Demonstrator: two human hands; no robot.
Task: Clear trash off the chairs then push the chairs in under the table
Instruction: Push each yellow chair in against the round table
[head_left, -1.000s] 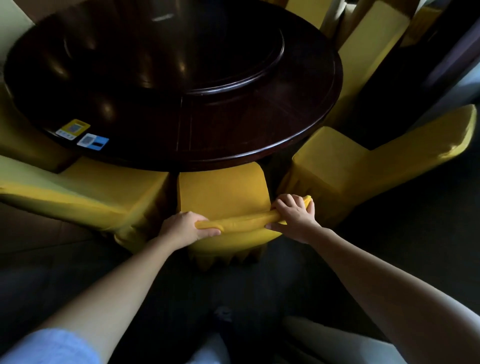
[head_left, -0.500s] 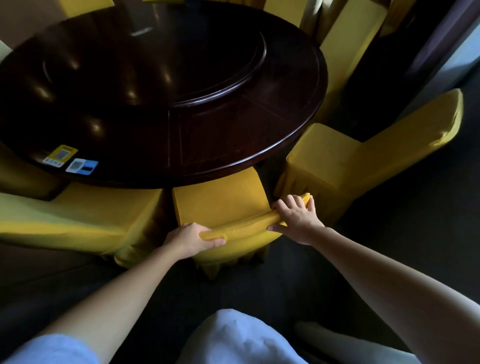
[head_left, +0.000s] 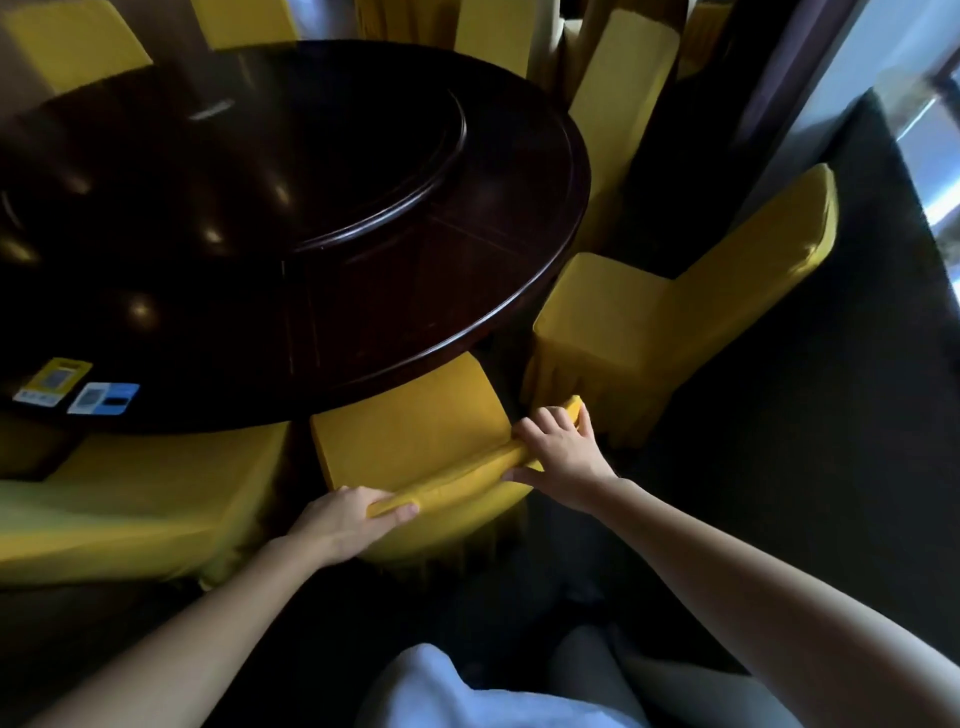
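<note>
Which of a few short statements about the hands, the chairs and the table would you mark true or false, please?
1. The left hand and the right hand both grip the backrest top of the middle chair. True.
2. The table is square and white. False: it is round and dark.
3. A yellow card and a blue card lie on the table near its edge. True.
4. The middle chair is covered in blue. False: its cover is yellow.
</note>
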